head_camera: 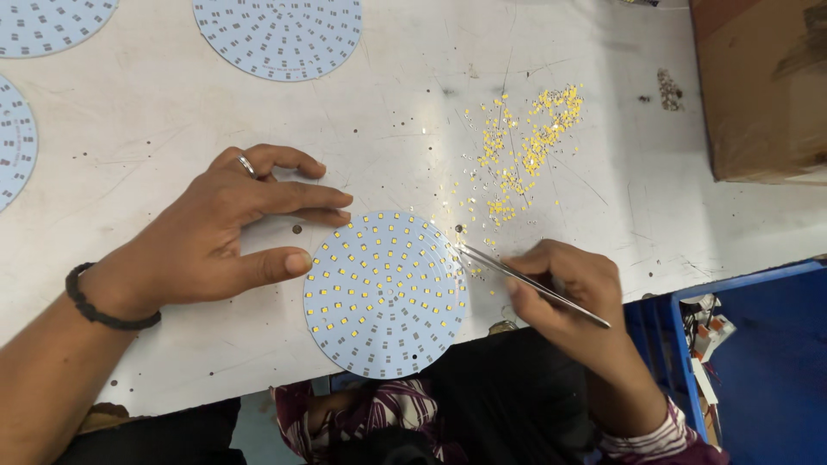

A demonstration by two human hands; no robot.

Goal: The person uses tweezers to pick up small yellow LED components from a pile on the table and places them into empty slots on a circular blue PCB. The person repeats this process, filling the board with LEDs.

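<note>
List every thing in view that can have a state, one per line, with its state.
Round pale-blue circuit board: flat on the table, partly filled with small yellow chips, outer rings bare.
Thin metal tweezers: pinched in the right hand, tips at the board's edge.
Left hand: fingertips steadying the board's rim.
Right hand: grip shut on tweezers.
Loose yellow chips: scattered on the white table.
Brown cardboard box: top open.

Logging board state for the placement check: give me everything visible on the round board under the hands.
The board is a flat, pale blue-white disc lying face up on the white table, its near edge over the table's front edge. Small yellow chips sit in concentric rings over most of it; the outer ring and lower part show empty grey pads. The left hand steadies its left rim with thumb and fingertips. The tweezers in the right hand point at its upper right edge.
</note>
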